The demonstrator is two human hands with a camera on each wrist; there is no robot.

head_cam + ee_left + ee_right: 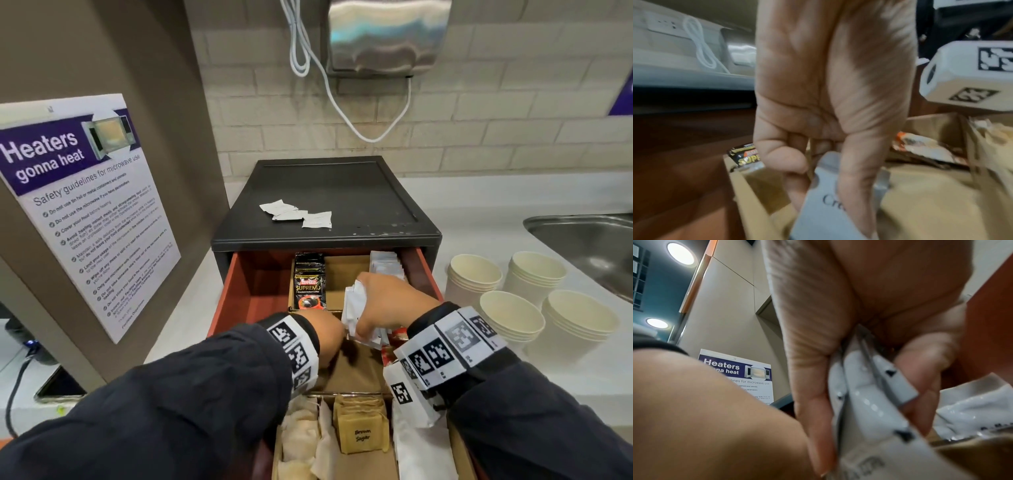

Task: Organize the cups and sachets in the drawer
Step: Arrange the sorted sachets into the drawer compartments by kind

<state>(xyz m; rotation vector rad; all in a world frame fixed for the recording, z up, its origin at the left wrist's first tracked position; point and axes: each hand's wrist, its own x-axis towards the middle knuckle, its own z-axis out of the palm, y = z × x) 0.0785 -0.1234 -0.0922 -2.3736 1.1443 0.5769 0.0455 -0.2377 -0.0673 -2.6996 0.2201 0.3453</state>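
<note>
The red drawer (239, 291) stands pulled out, split by cardboard dividers. Over its middle my right hand (371, 313) grips a bundle of white sachets (354, 305); in the right wrist view thumb and fingers clamp this bundle (865, 410). Just left of it my left hand (329, 342) reaches down into a cardboard compartment and pinches a white creamer sachet (818, 211) between thumb and fingers. Black Supremo coffee sachets (309, 284) stand in the back left compartment, and more white sachets (387, 263) in the back right one. Several stacks of paper cups (510, 315) stand on the counter to the right.
Three white sachets (298, 214) lie on top of the black drawer unit (342, 185). Brown sugar sachets (361, 428), tea bags (301, 435) and white packets (421, 448) fill the nearest compartments. A steel sink (582, 236) lies far right, and a microwave poster (78, 205) hangs at left.
</note>
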